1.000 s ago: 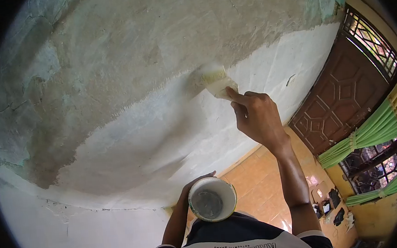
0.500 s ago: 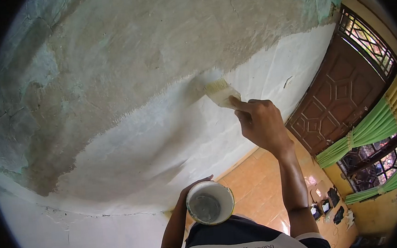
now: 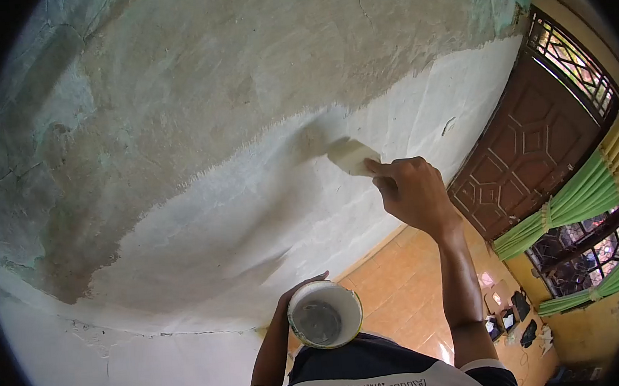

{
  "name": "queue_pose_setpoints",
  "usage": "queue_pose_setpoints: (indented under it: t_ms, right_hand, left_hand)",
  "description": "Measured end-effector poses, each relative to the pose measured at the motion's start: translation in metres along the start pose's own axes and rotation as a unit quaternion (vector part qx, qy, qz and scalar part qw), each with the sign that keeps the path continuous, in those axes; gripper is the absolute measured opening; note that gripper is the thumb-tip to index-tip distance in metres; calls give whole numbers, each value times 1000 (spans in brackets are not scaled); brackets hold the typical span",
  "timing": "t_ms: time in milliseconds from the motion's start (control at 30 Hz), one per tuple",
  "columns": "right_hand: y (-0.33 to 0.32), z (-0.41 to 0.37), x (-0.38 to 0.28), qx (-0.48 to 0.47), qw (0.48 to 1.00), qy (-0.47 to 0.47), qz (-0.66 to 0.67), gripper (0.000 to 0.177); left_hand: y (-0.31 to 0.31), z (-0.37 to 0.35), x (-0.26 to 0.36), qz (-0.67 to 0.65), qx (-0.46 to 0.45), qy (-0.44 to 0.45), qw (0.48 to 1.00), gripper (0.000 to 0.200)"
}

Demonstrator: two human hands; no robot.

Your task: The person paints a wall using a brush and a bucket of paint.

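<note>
Over the last second the brush (image 3: pixel 352 155) has slid down the wall (image 3: pixel 195 93), closer to the cup (image 3: pixel 324 314). A second ago its bristles lay on the ragged edge where white paint meets bare grey plaster. Now the brush head is blurred with motion and sits wholly on the white band, just short of that edge on the cup's side. The right hand (image 3: pixel 411 194) has come the same way, and the edge of the paint looks no further on than before. I judge this to be a return stroke that spreads the wet coat already laid, not one that covers fresh plaster. The wide grey patch beyond the edge, on the far side from the cup, is not yet painted.

The right hand's grip is closed on the brush handle, fingers curled tight and the forefinger laid forward towards the bristles. The brush sticks out past the knuckles, away from the cup, flat to the wall and touching it.

The left hand (image 3: pixel 296 288) holds the cup from behind, its fingertips showing round the rim; that grip is wrapped on the cup, which has barely moved. The cup's inside looks grey and smeared. It hangs well apart from the brush, close above the dark shirt (image 3: pixel 369 375).

On the same side of the cup as the right arm are orange floor tiles (image 3: pixel 402 287), a brown door (image 3: pixel 529 156) and green curtains (image 3: pixel 583 202).
</note>
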State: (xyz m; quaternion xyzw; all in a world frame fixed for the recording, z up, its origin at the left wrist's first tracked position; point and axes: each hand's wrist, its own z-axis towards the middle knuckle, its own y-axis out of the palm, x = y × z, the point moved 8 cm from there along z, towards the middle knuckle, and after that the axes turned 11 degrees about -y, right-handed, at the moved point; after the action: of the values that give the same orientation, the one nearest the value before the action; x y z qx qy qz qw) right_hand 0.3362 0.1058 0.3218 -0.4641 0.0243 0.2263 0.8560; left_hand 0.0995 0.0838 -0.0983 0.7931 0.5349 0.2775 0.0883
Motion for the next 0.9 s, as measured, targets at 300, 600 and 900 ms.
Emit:
queue_pose_setpoints:
  t_ms: [300,600,900]
  right_hand:
    - [-42,32,-23,72,995,-59,21,34]
    - [-8,21,-31,100,993,-65,8,37]
    - [-11,2,-22,-20,999,-37,-23,35]
  left_hand:
    - [-10,13,-8,-8,-7,0,1000,49]
    - [-20,11,-14,-28,8,8,1000,48]
    - [-14,-9,-16,-39,21,29,999,49]
